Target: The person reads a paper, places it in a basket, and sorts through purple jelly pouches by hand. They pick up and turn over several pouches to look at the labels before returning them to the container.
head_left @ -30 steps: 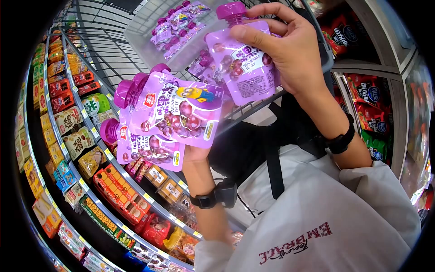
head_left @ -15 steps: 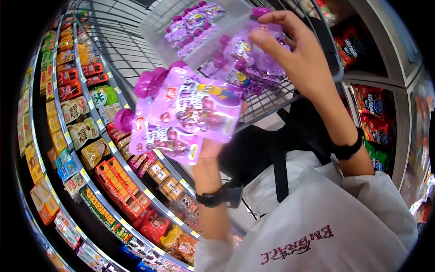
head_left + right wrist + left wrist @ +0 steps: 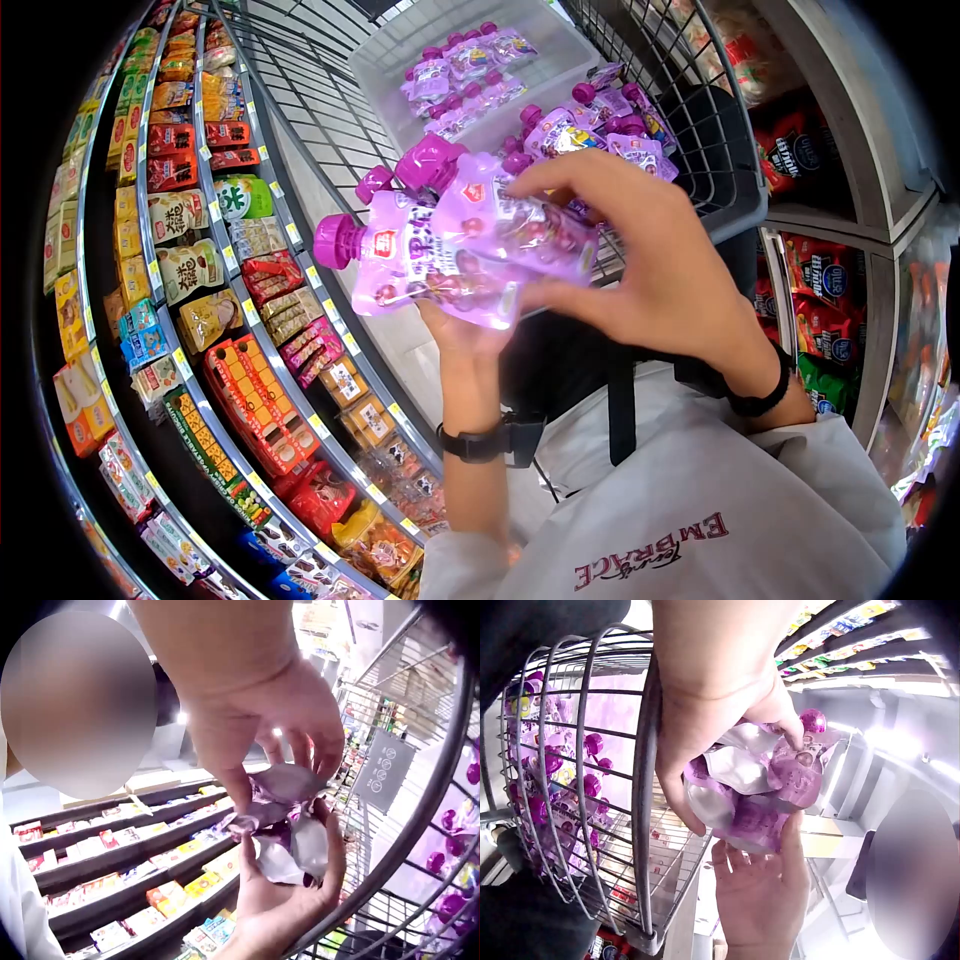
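Note:
My left hand holds several purple grape jelly pouches from below. Their magenta screw caps point to the left in the head view. My right hand pinches the uppermost pouch, its thumb at one edge and its fingers at the other. In the left wrist view, the silvery bottoms of the pouches show between the two hands. More jelly pouches lie loose in the shopping cart, just beyond my right hand.
In the cart, a translucent plastic bin holds neat rows of the same pouches. Shelves of packaged snacks run along the left. Another rack with red snack bags stands close on the right.
My right hand has lowered its pouch onto the loose pile in the cart, let it go and come back to the bunch in my left hand. The view has shifted slightly.

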Demonstrator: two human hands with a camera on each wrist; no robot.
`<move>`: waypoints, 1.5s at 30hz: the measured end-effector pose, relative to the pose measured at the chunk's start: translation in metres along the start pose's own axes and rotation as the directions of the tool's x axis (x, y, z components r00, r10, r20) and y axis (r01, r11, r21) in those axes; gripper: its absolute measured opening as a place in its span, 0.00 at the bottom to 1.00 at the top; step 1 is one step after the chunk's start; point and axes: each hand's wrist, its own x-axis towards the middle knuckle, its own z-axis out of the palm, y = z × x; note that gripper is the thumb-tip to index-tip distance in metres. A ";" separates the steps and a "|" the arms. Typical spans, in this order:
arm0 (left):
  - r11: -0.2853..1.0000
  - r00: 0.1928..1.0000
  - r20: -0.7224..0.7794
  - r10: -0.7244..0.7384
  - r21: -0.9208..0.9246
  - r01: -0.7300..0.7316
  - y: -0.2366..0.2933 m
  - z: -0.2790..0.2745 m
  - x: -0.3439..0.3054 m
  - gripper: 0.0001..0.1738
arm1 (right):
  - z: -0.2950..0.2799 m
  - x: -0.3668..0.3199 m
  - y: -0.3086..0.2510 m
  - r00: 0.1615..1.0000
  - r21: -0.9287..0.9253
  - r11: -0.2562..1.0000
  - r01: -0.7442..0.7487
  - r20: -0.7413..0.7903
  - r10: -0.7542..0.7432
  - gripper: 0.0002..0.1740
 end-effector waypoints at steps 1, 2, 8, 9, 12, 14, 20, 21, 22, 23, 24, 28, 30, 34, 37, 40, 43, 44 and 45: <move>0.999 0.999 0.049 -0.020 0.039 0.018 0.000 0.001 0.000 0.43 | -0.003 0.000 0.003 1.000 -0.005 1.000 0.001 0.006 -0.001 0.28; 0.995 1.000 0.015 -0.009 -0.095 0.010 0.000 0.002 0.000 0.43 | -0.007 -0.001 0.007 0.998 0.117 0.991 -0.067 0.011 0.066 0.25; 0.986 0.995 0.068 -0.068 -0.147 0.077 0.000 0.006 0.002 0.44 | -0.006 -0.012 0.031 0.922 0.752 0.618 -0.227 -0.038 0.385 0.22; 0.988 0.985 0.152 -0.076 -0.122 0.096 -0.001 0.005 0.003 0.43 | -0.008 -0.014 0.033 0.889 0.818 0.520 -0.246 -0.024 0.458 0.22; 0.991 0.991 0.121 -0.063 -0.111 0.077 0.000 0.006 0.002 0.39 | -0.012 -0.015 0.032 0.852 0.910 0.346 -0.229 0.015 0.524 0.22; 0.990 0.996 0.061 -0.067 -0.123 0.074 -0.001 0.010 0.002 0.36 | -0.014 -0.014 0.030 0.855 0.942 0.269 -0.198 0.031 0.518 0.22; 0.988 0.998 0.039 -0.054 -0.142 0.059 -0.002 0.012 0.000 0.37 | -0.010 -0.014 0.032 0.878 0.862 0.462 -0.211 -0.040 0.476 0.22; 0.988 0.998 0.037 -0.054 -0.142 0.059 -0.002 0.012 0.000 0.37 | -0.011 -0.014 0.032 0.888 0.888 0.423 -0.181 -0.037 0.457 0.22; 0.986 0.996 0.058 -0.063 -0.151 0.071 -0.002 0.011 0.000 0.37 | -0.011 -0.014 0.031 0.898 0.911 0.384 -0.150 -0.036 0.438 0.22; 0.983 0.994 0.080 -0.072 -0.160 0.084 -0.002 0.009 0.000 0.37 | -0.010 -0.014 0.032 0.898 0.911 0.383 -0.150 -0.036 0.439 0.22; 0.983 0.994 0.079 -0.074 -0.161 0.086 -0.001 0.005 0.000 0.37 | -0.009 -0.014 0.033 0.901 0.909 0.391 -0.147 -0.040 0.432 0.22; 0.986 0.978 0.191 -0.085 -0.126 0.110 0.000 -0.003 0.004 0.36 | -0.010 -0.015 0.035 0.905 0.891 0.422 -0.165 -0.033 0.424 0.22; 0.985 0.976 0.198 -0.089 -0.125 0.116 0.000 -0.001 0.004 0.36 | -0.010 -0.016 0.035 0.908 0.892 0.423 -0.161 -0.035 0.418 0.22; 0.978 0.982 0.171 -0.082 -0.176 0.113 -0.002 -0.001 0.001 0.37 | -0.010 -0.016 0.035 0.909 0.886 0.435 -0.163 -0.037 0.415 0.22; 0.975 0.984 0.157 -0.085 -0.191 0.114 0.000 0.000 0.000 0.37 | -0.011 -0.017 0.034 0.914 0.872 0.461 -0.164 -0.042 0.404 0.22; 0.975 0.982 0.163 -0.093 -0.185 0.123 0.000 -0.001 0.001 0.37 | -0.011 -0.017 0.034 0.910 0.860 0.482 -0.169 -0.051 0.410 0.22; 0.977 0.983 0.159 -0.095 -0.174 0.122 0.000 -0.001 0.000 0.36 | -0.012 -0.018 0.033 0.911 0.848 0.495 -0.188 -0.037 0.410 0.22; 0.975 0.986 0.140 -0.095 -0.185 0.121 0.000 0.001 0.000 0.36 | -0.012 -0.019 0.035 0.911 0.848 0.495 -0.188 -0.037 0.410 0.22; 0.975 0.986 0.140 -0.094 -0.185 0.119 0.000 0.001 0.001 0.36 | -0.011 -0.020 0.039 0.906 0.853 0.483 -0.200 -0.027 0.423 0.23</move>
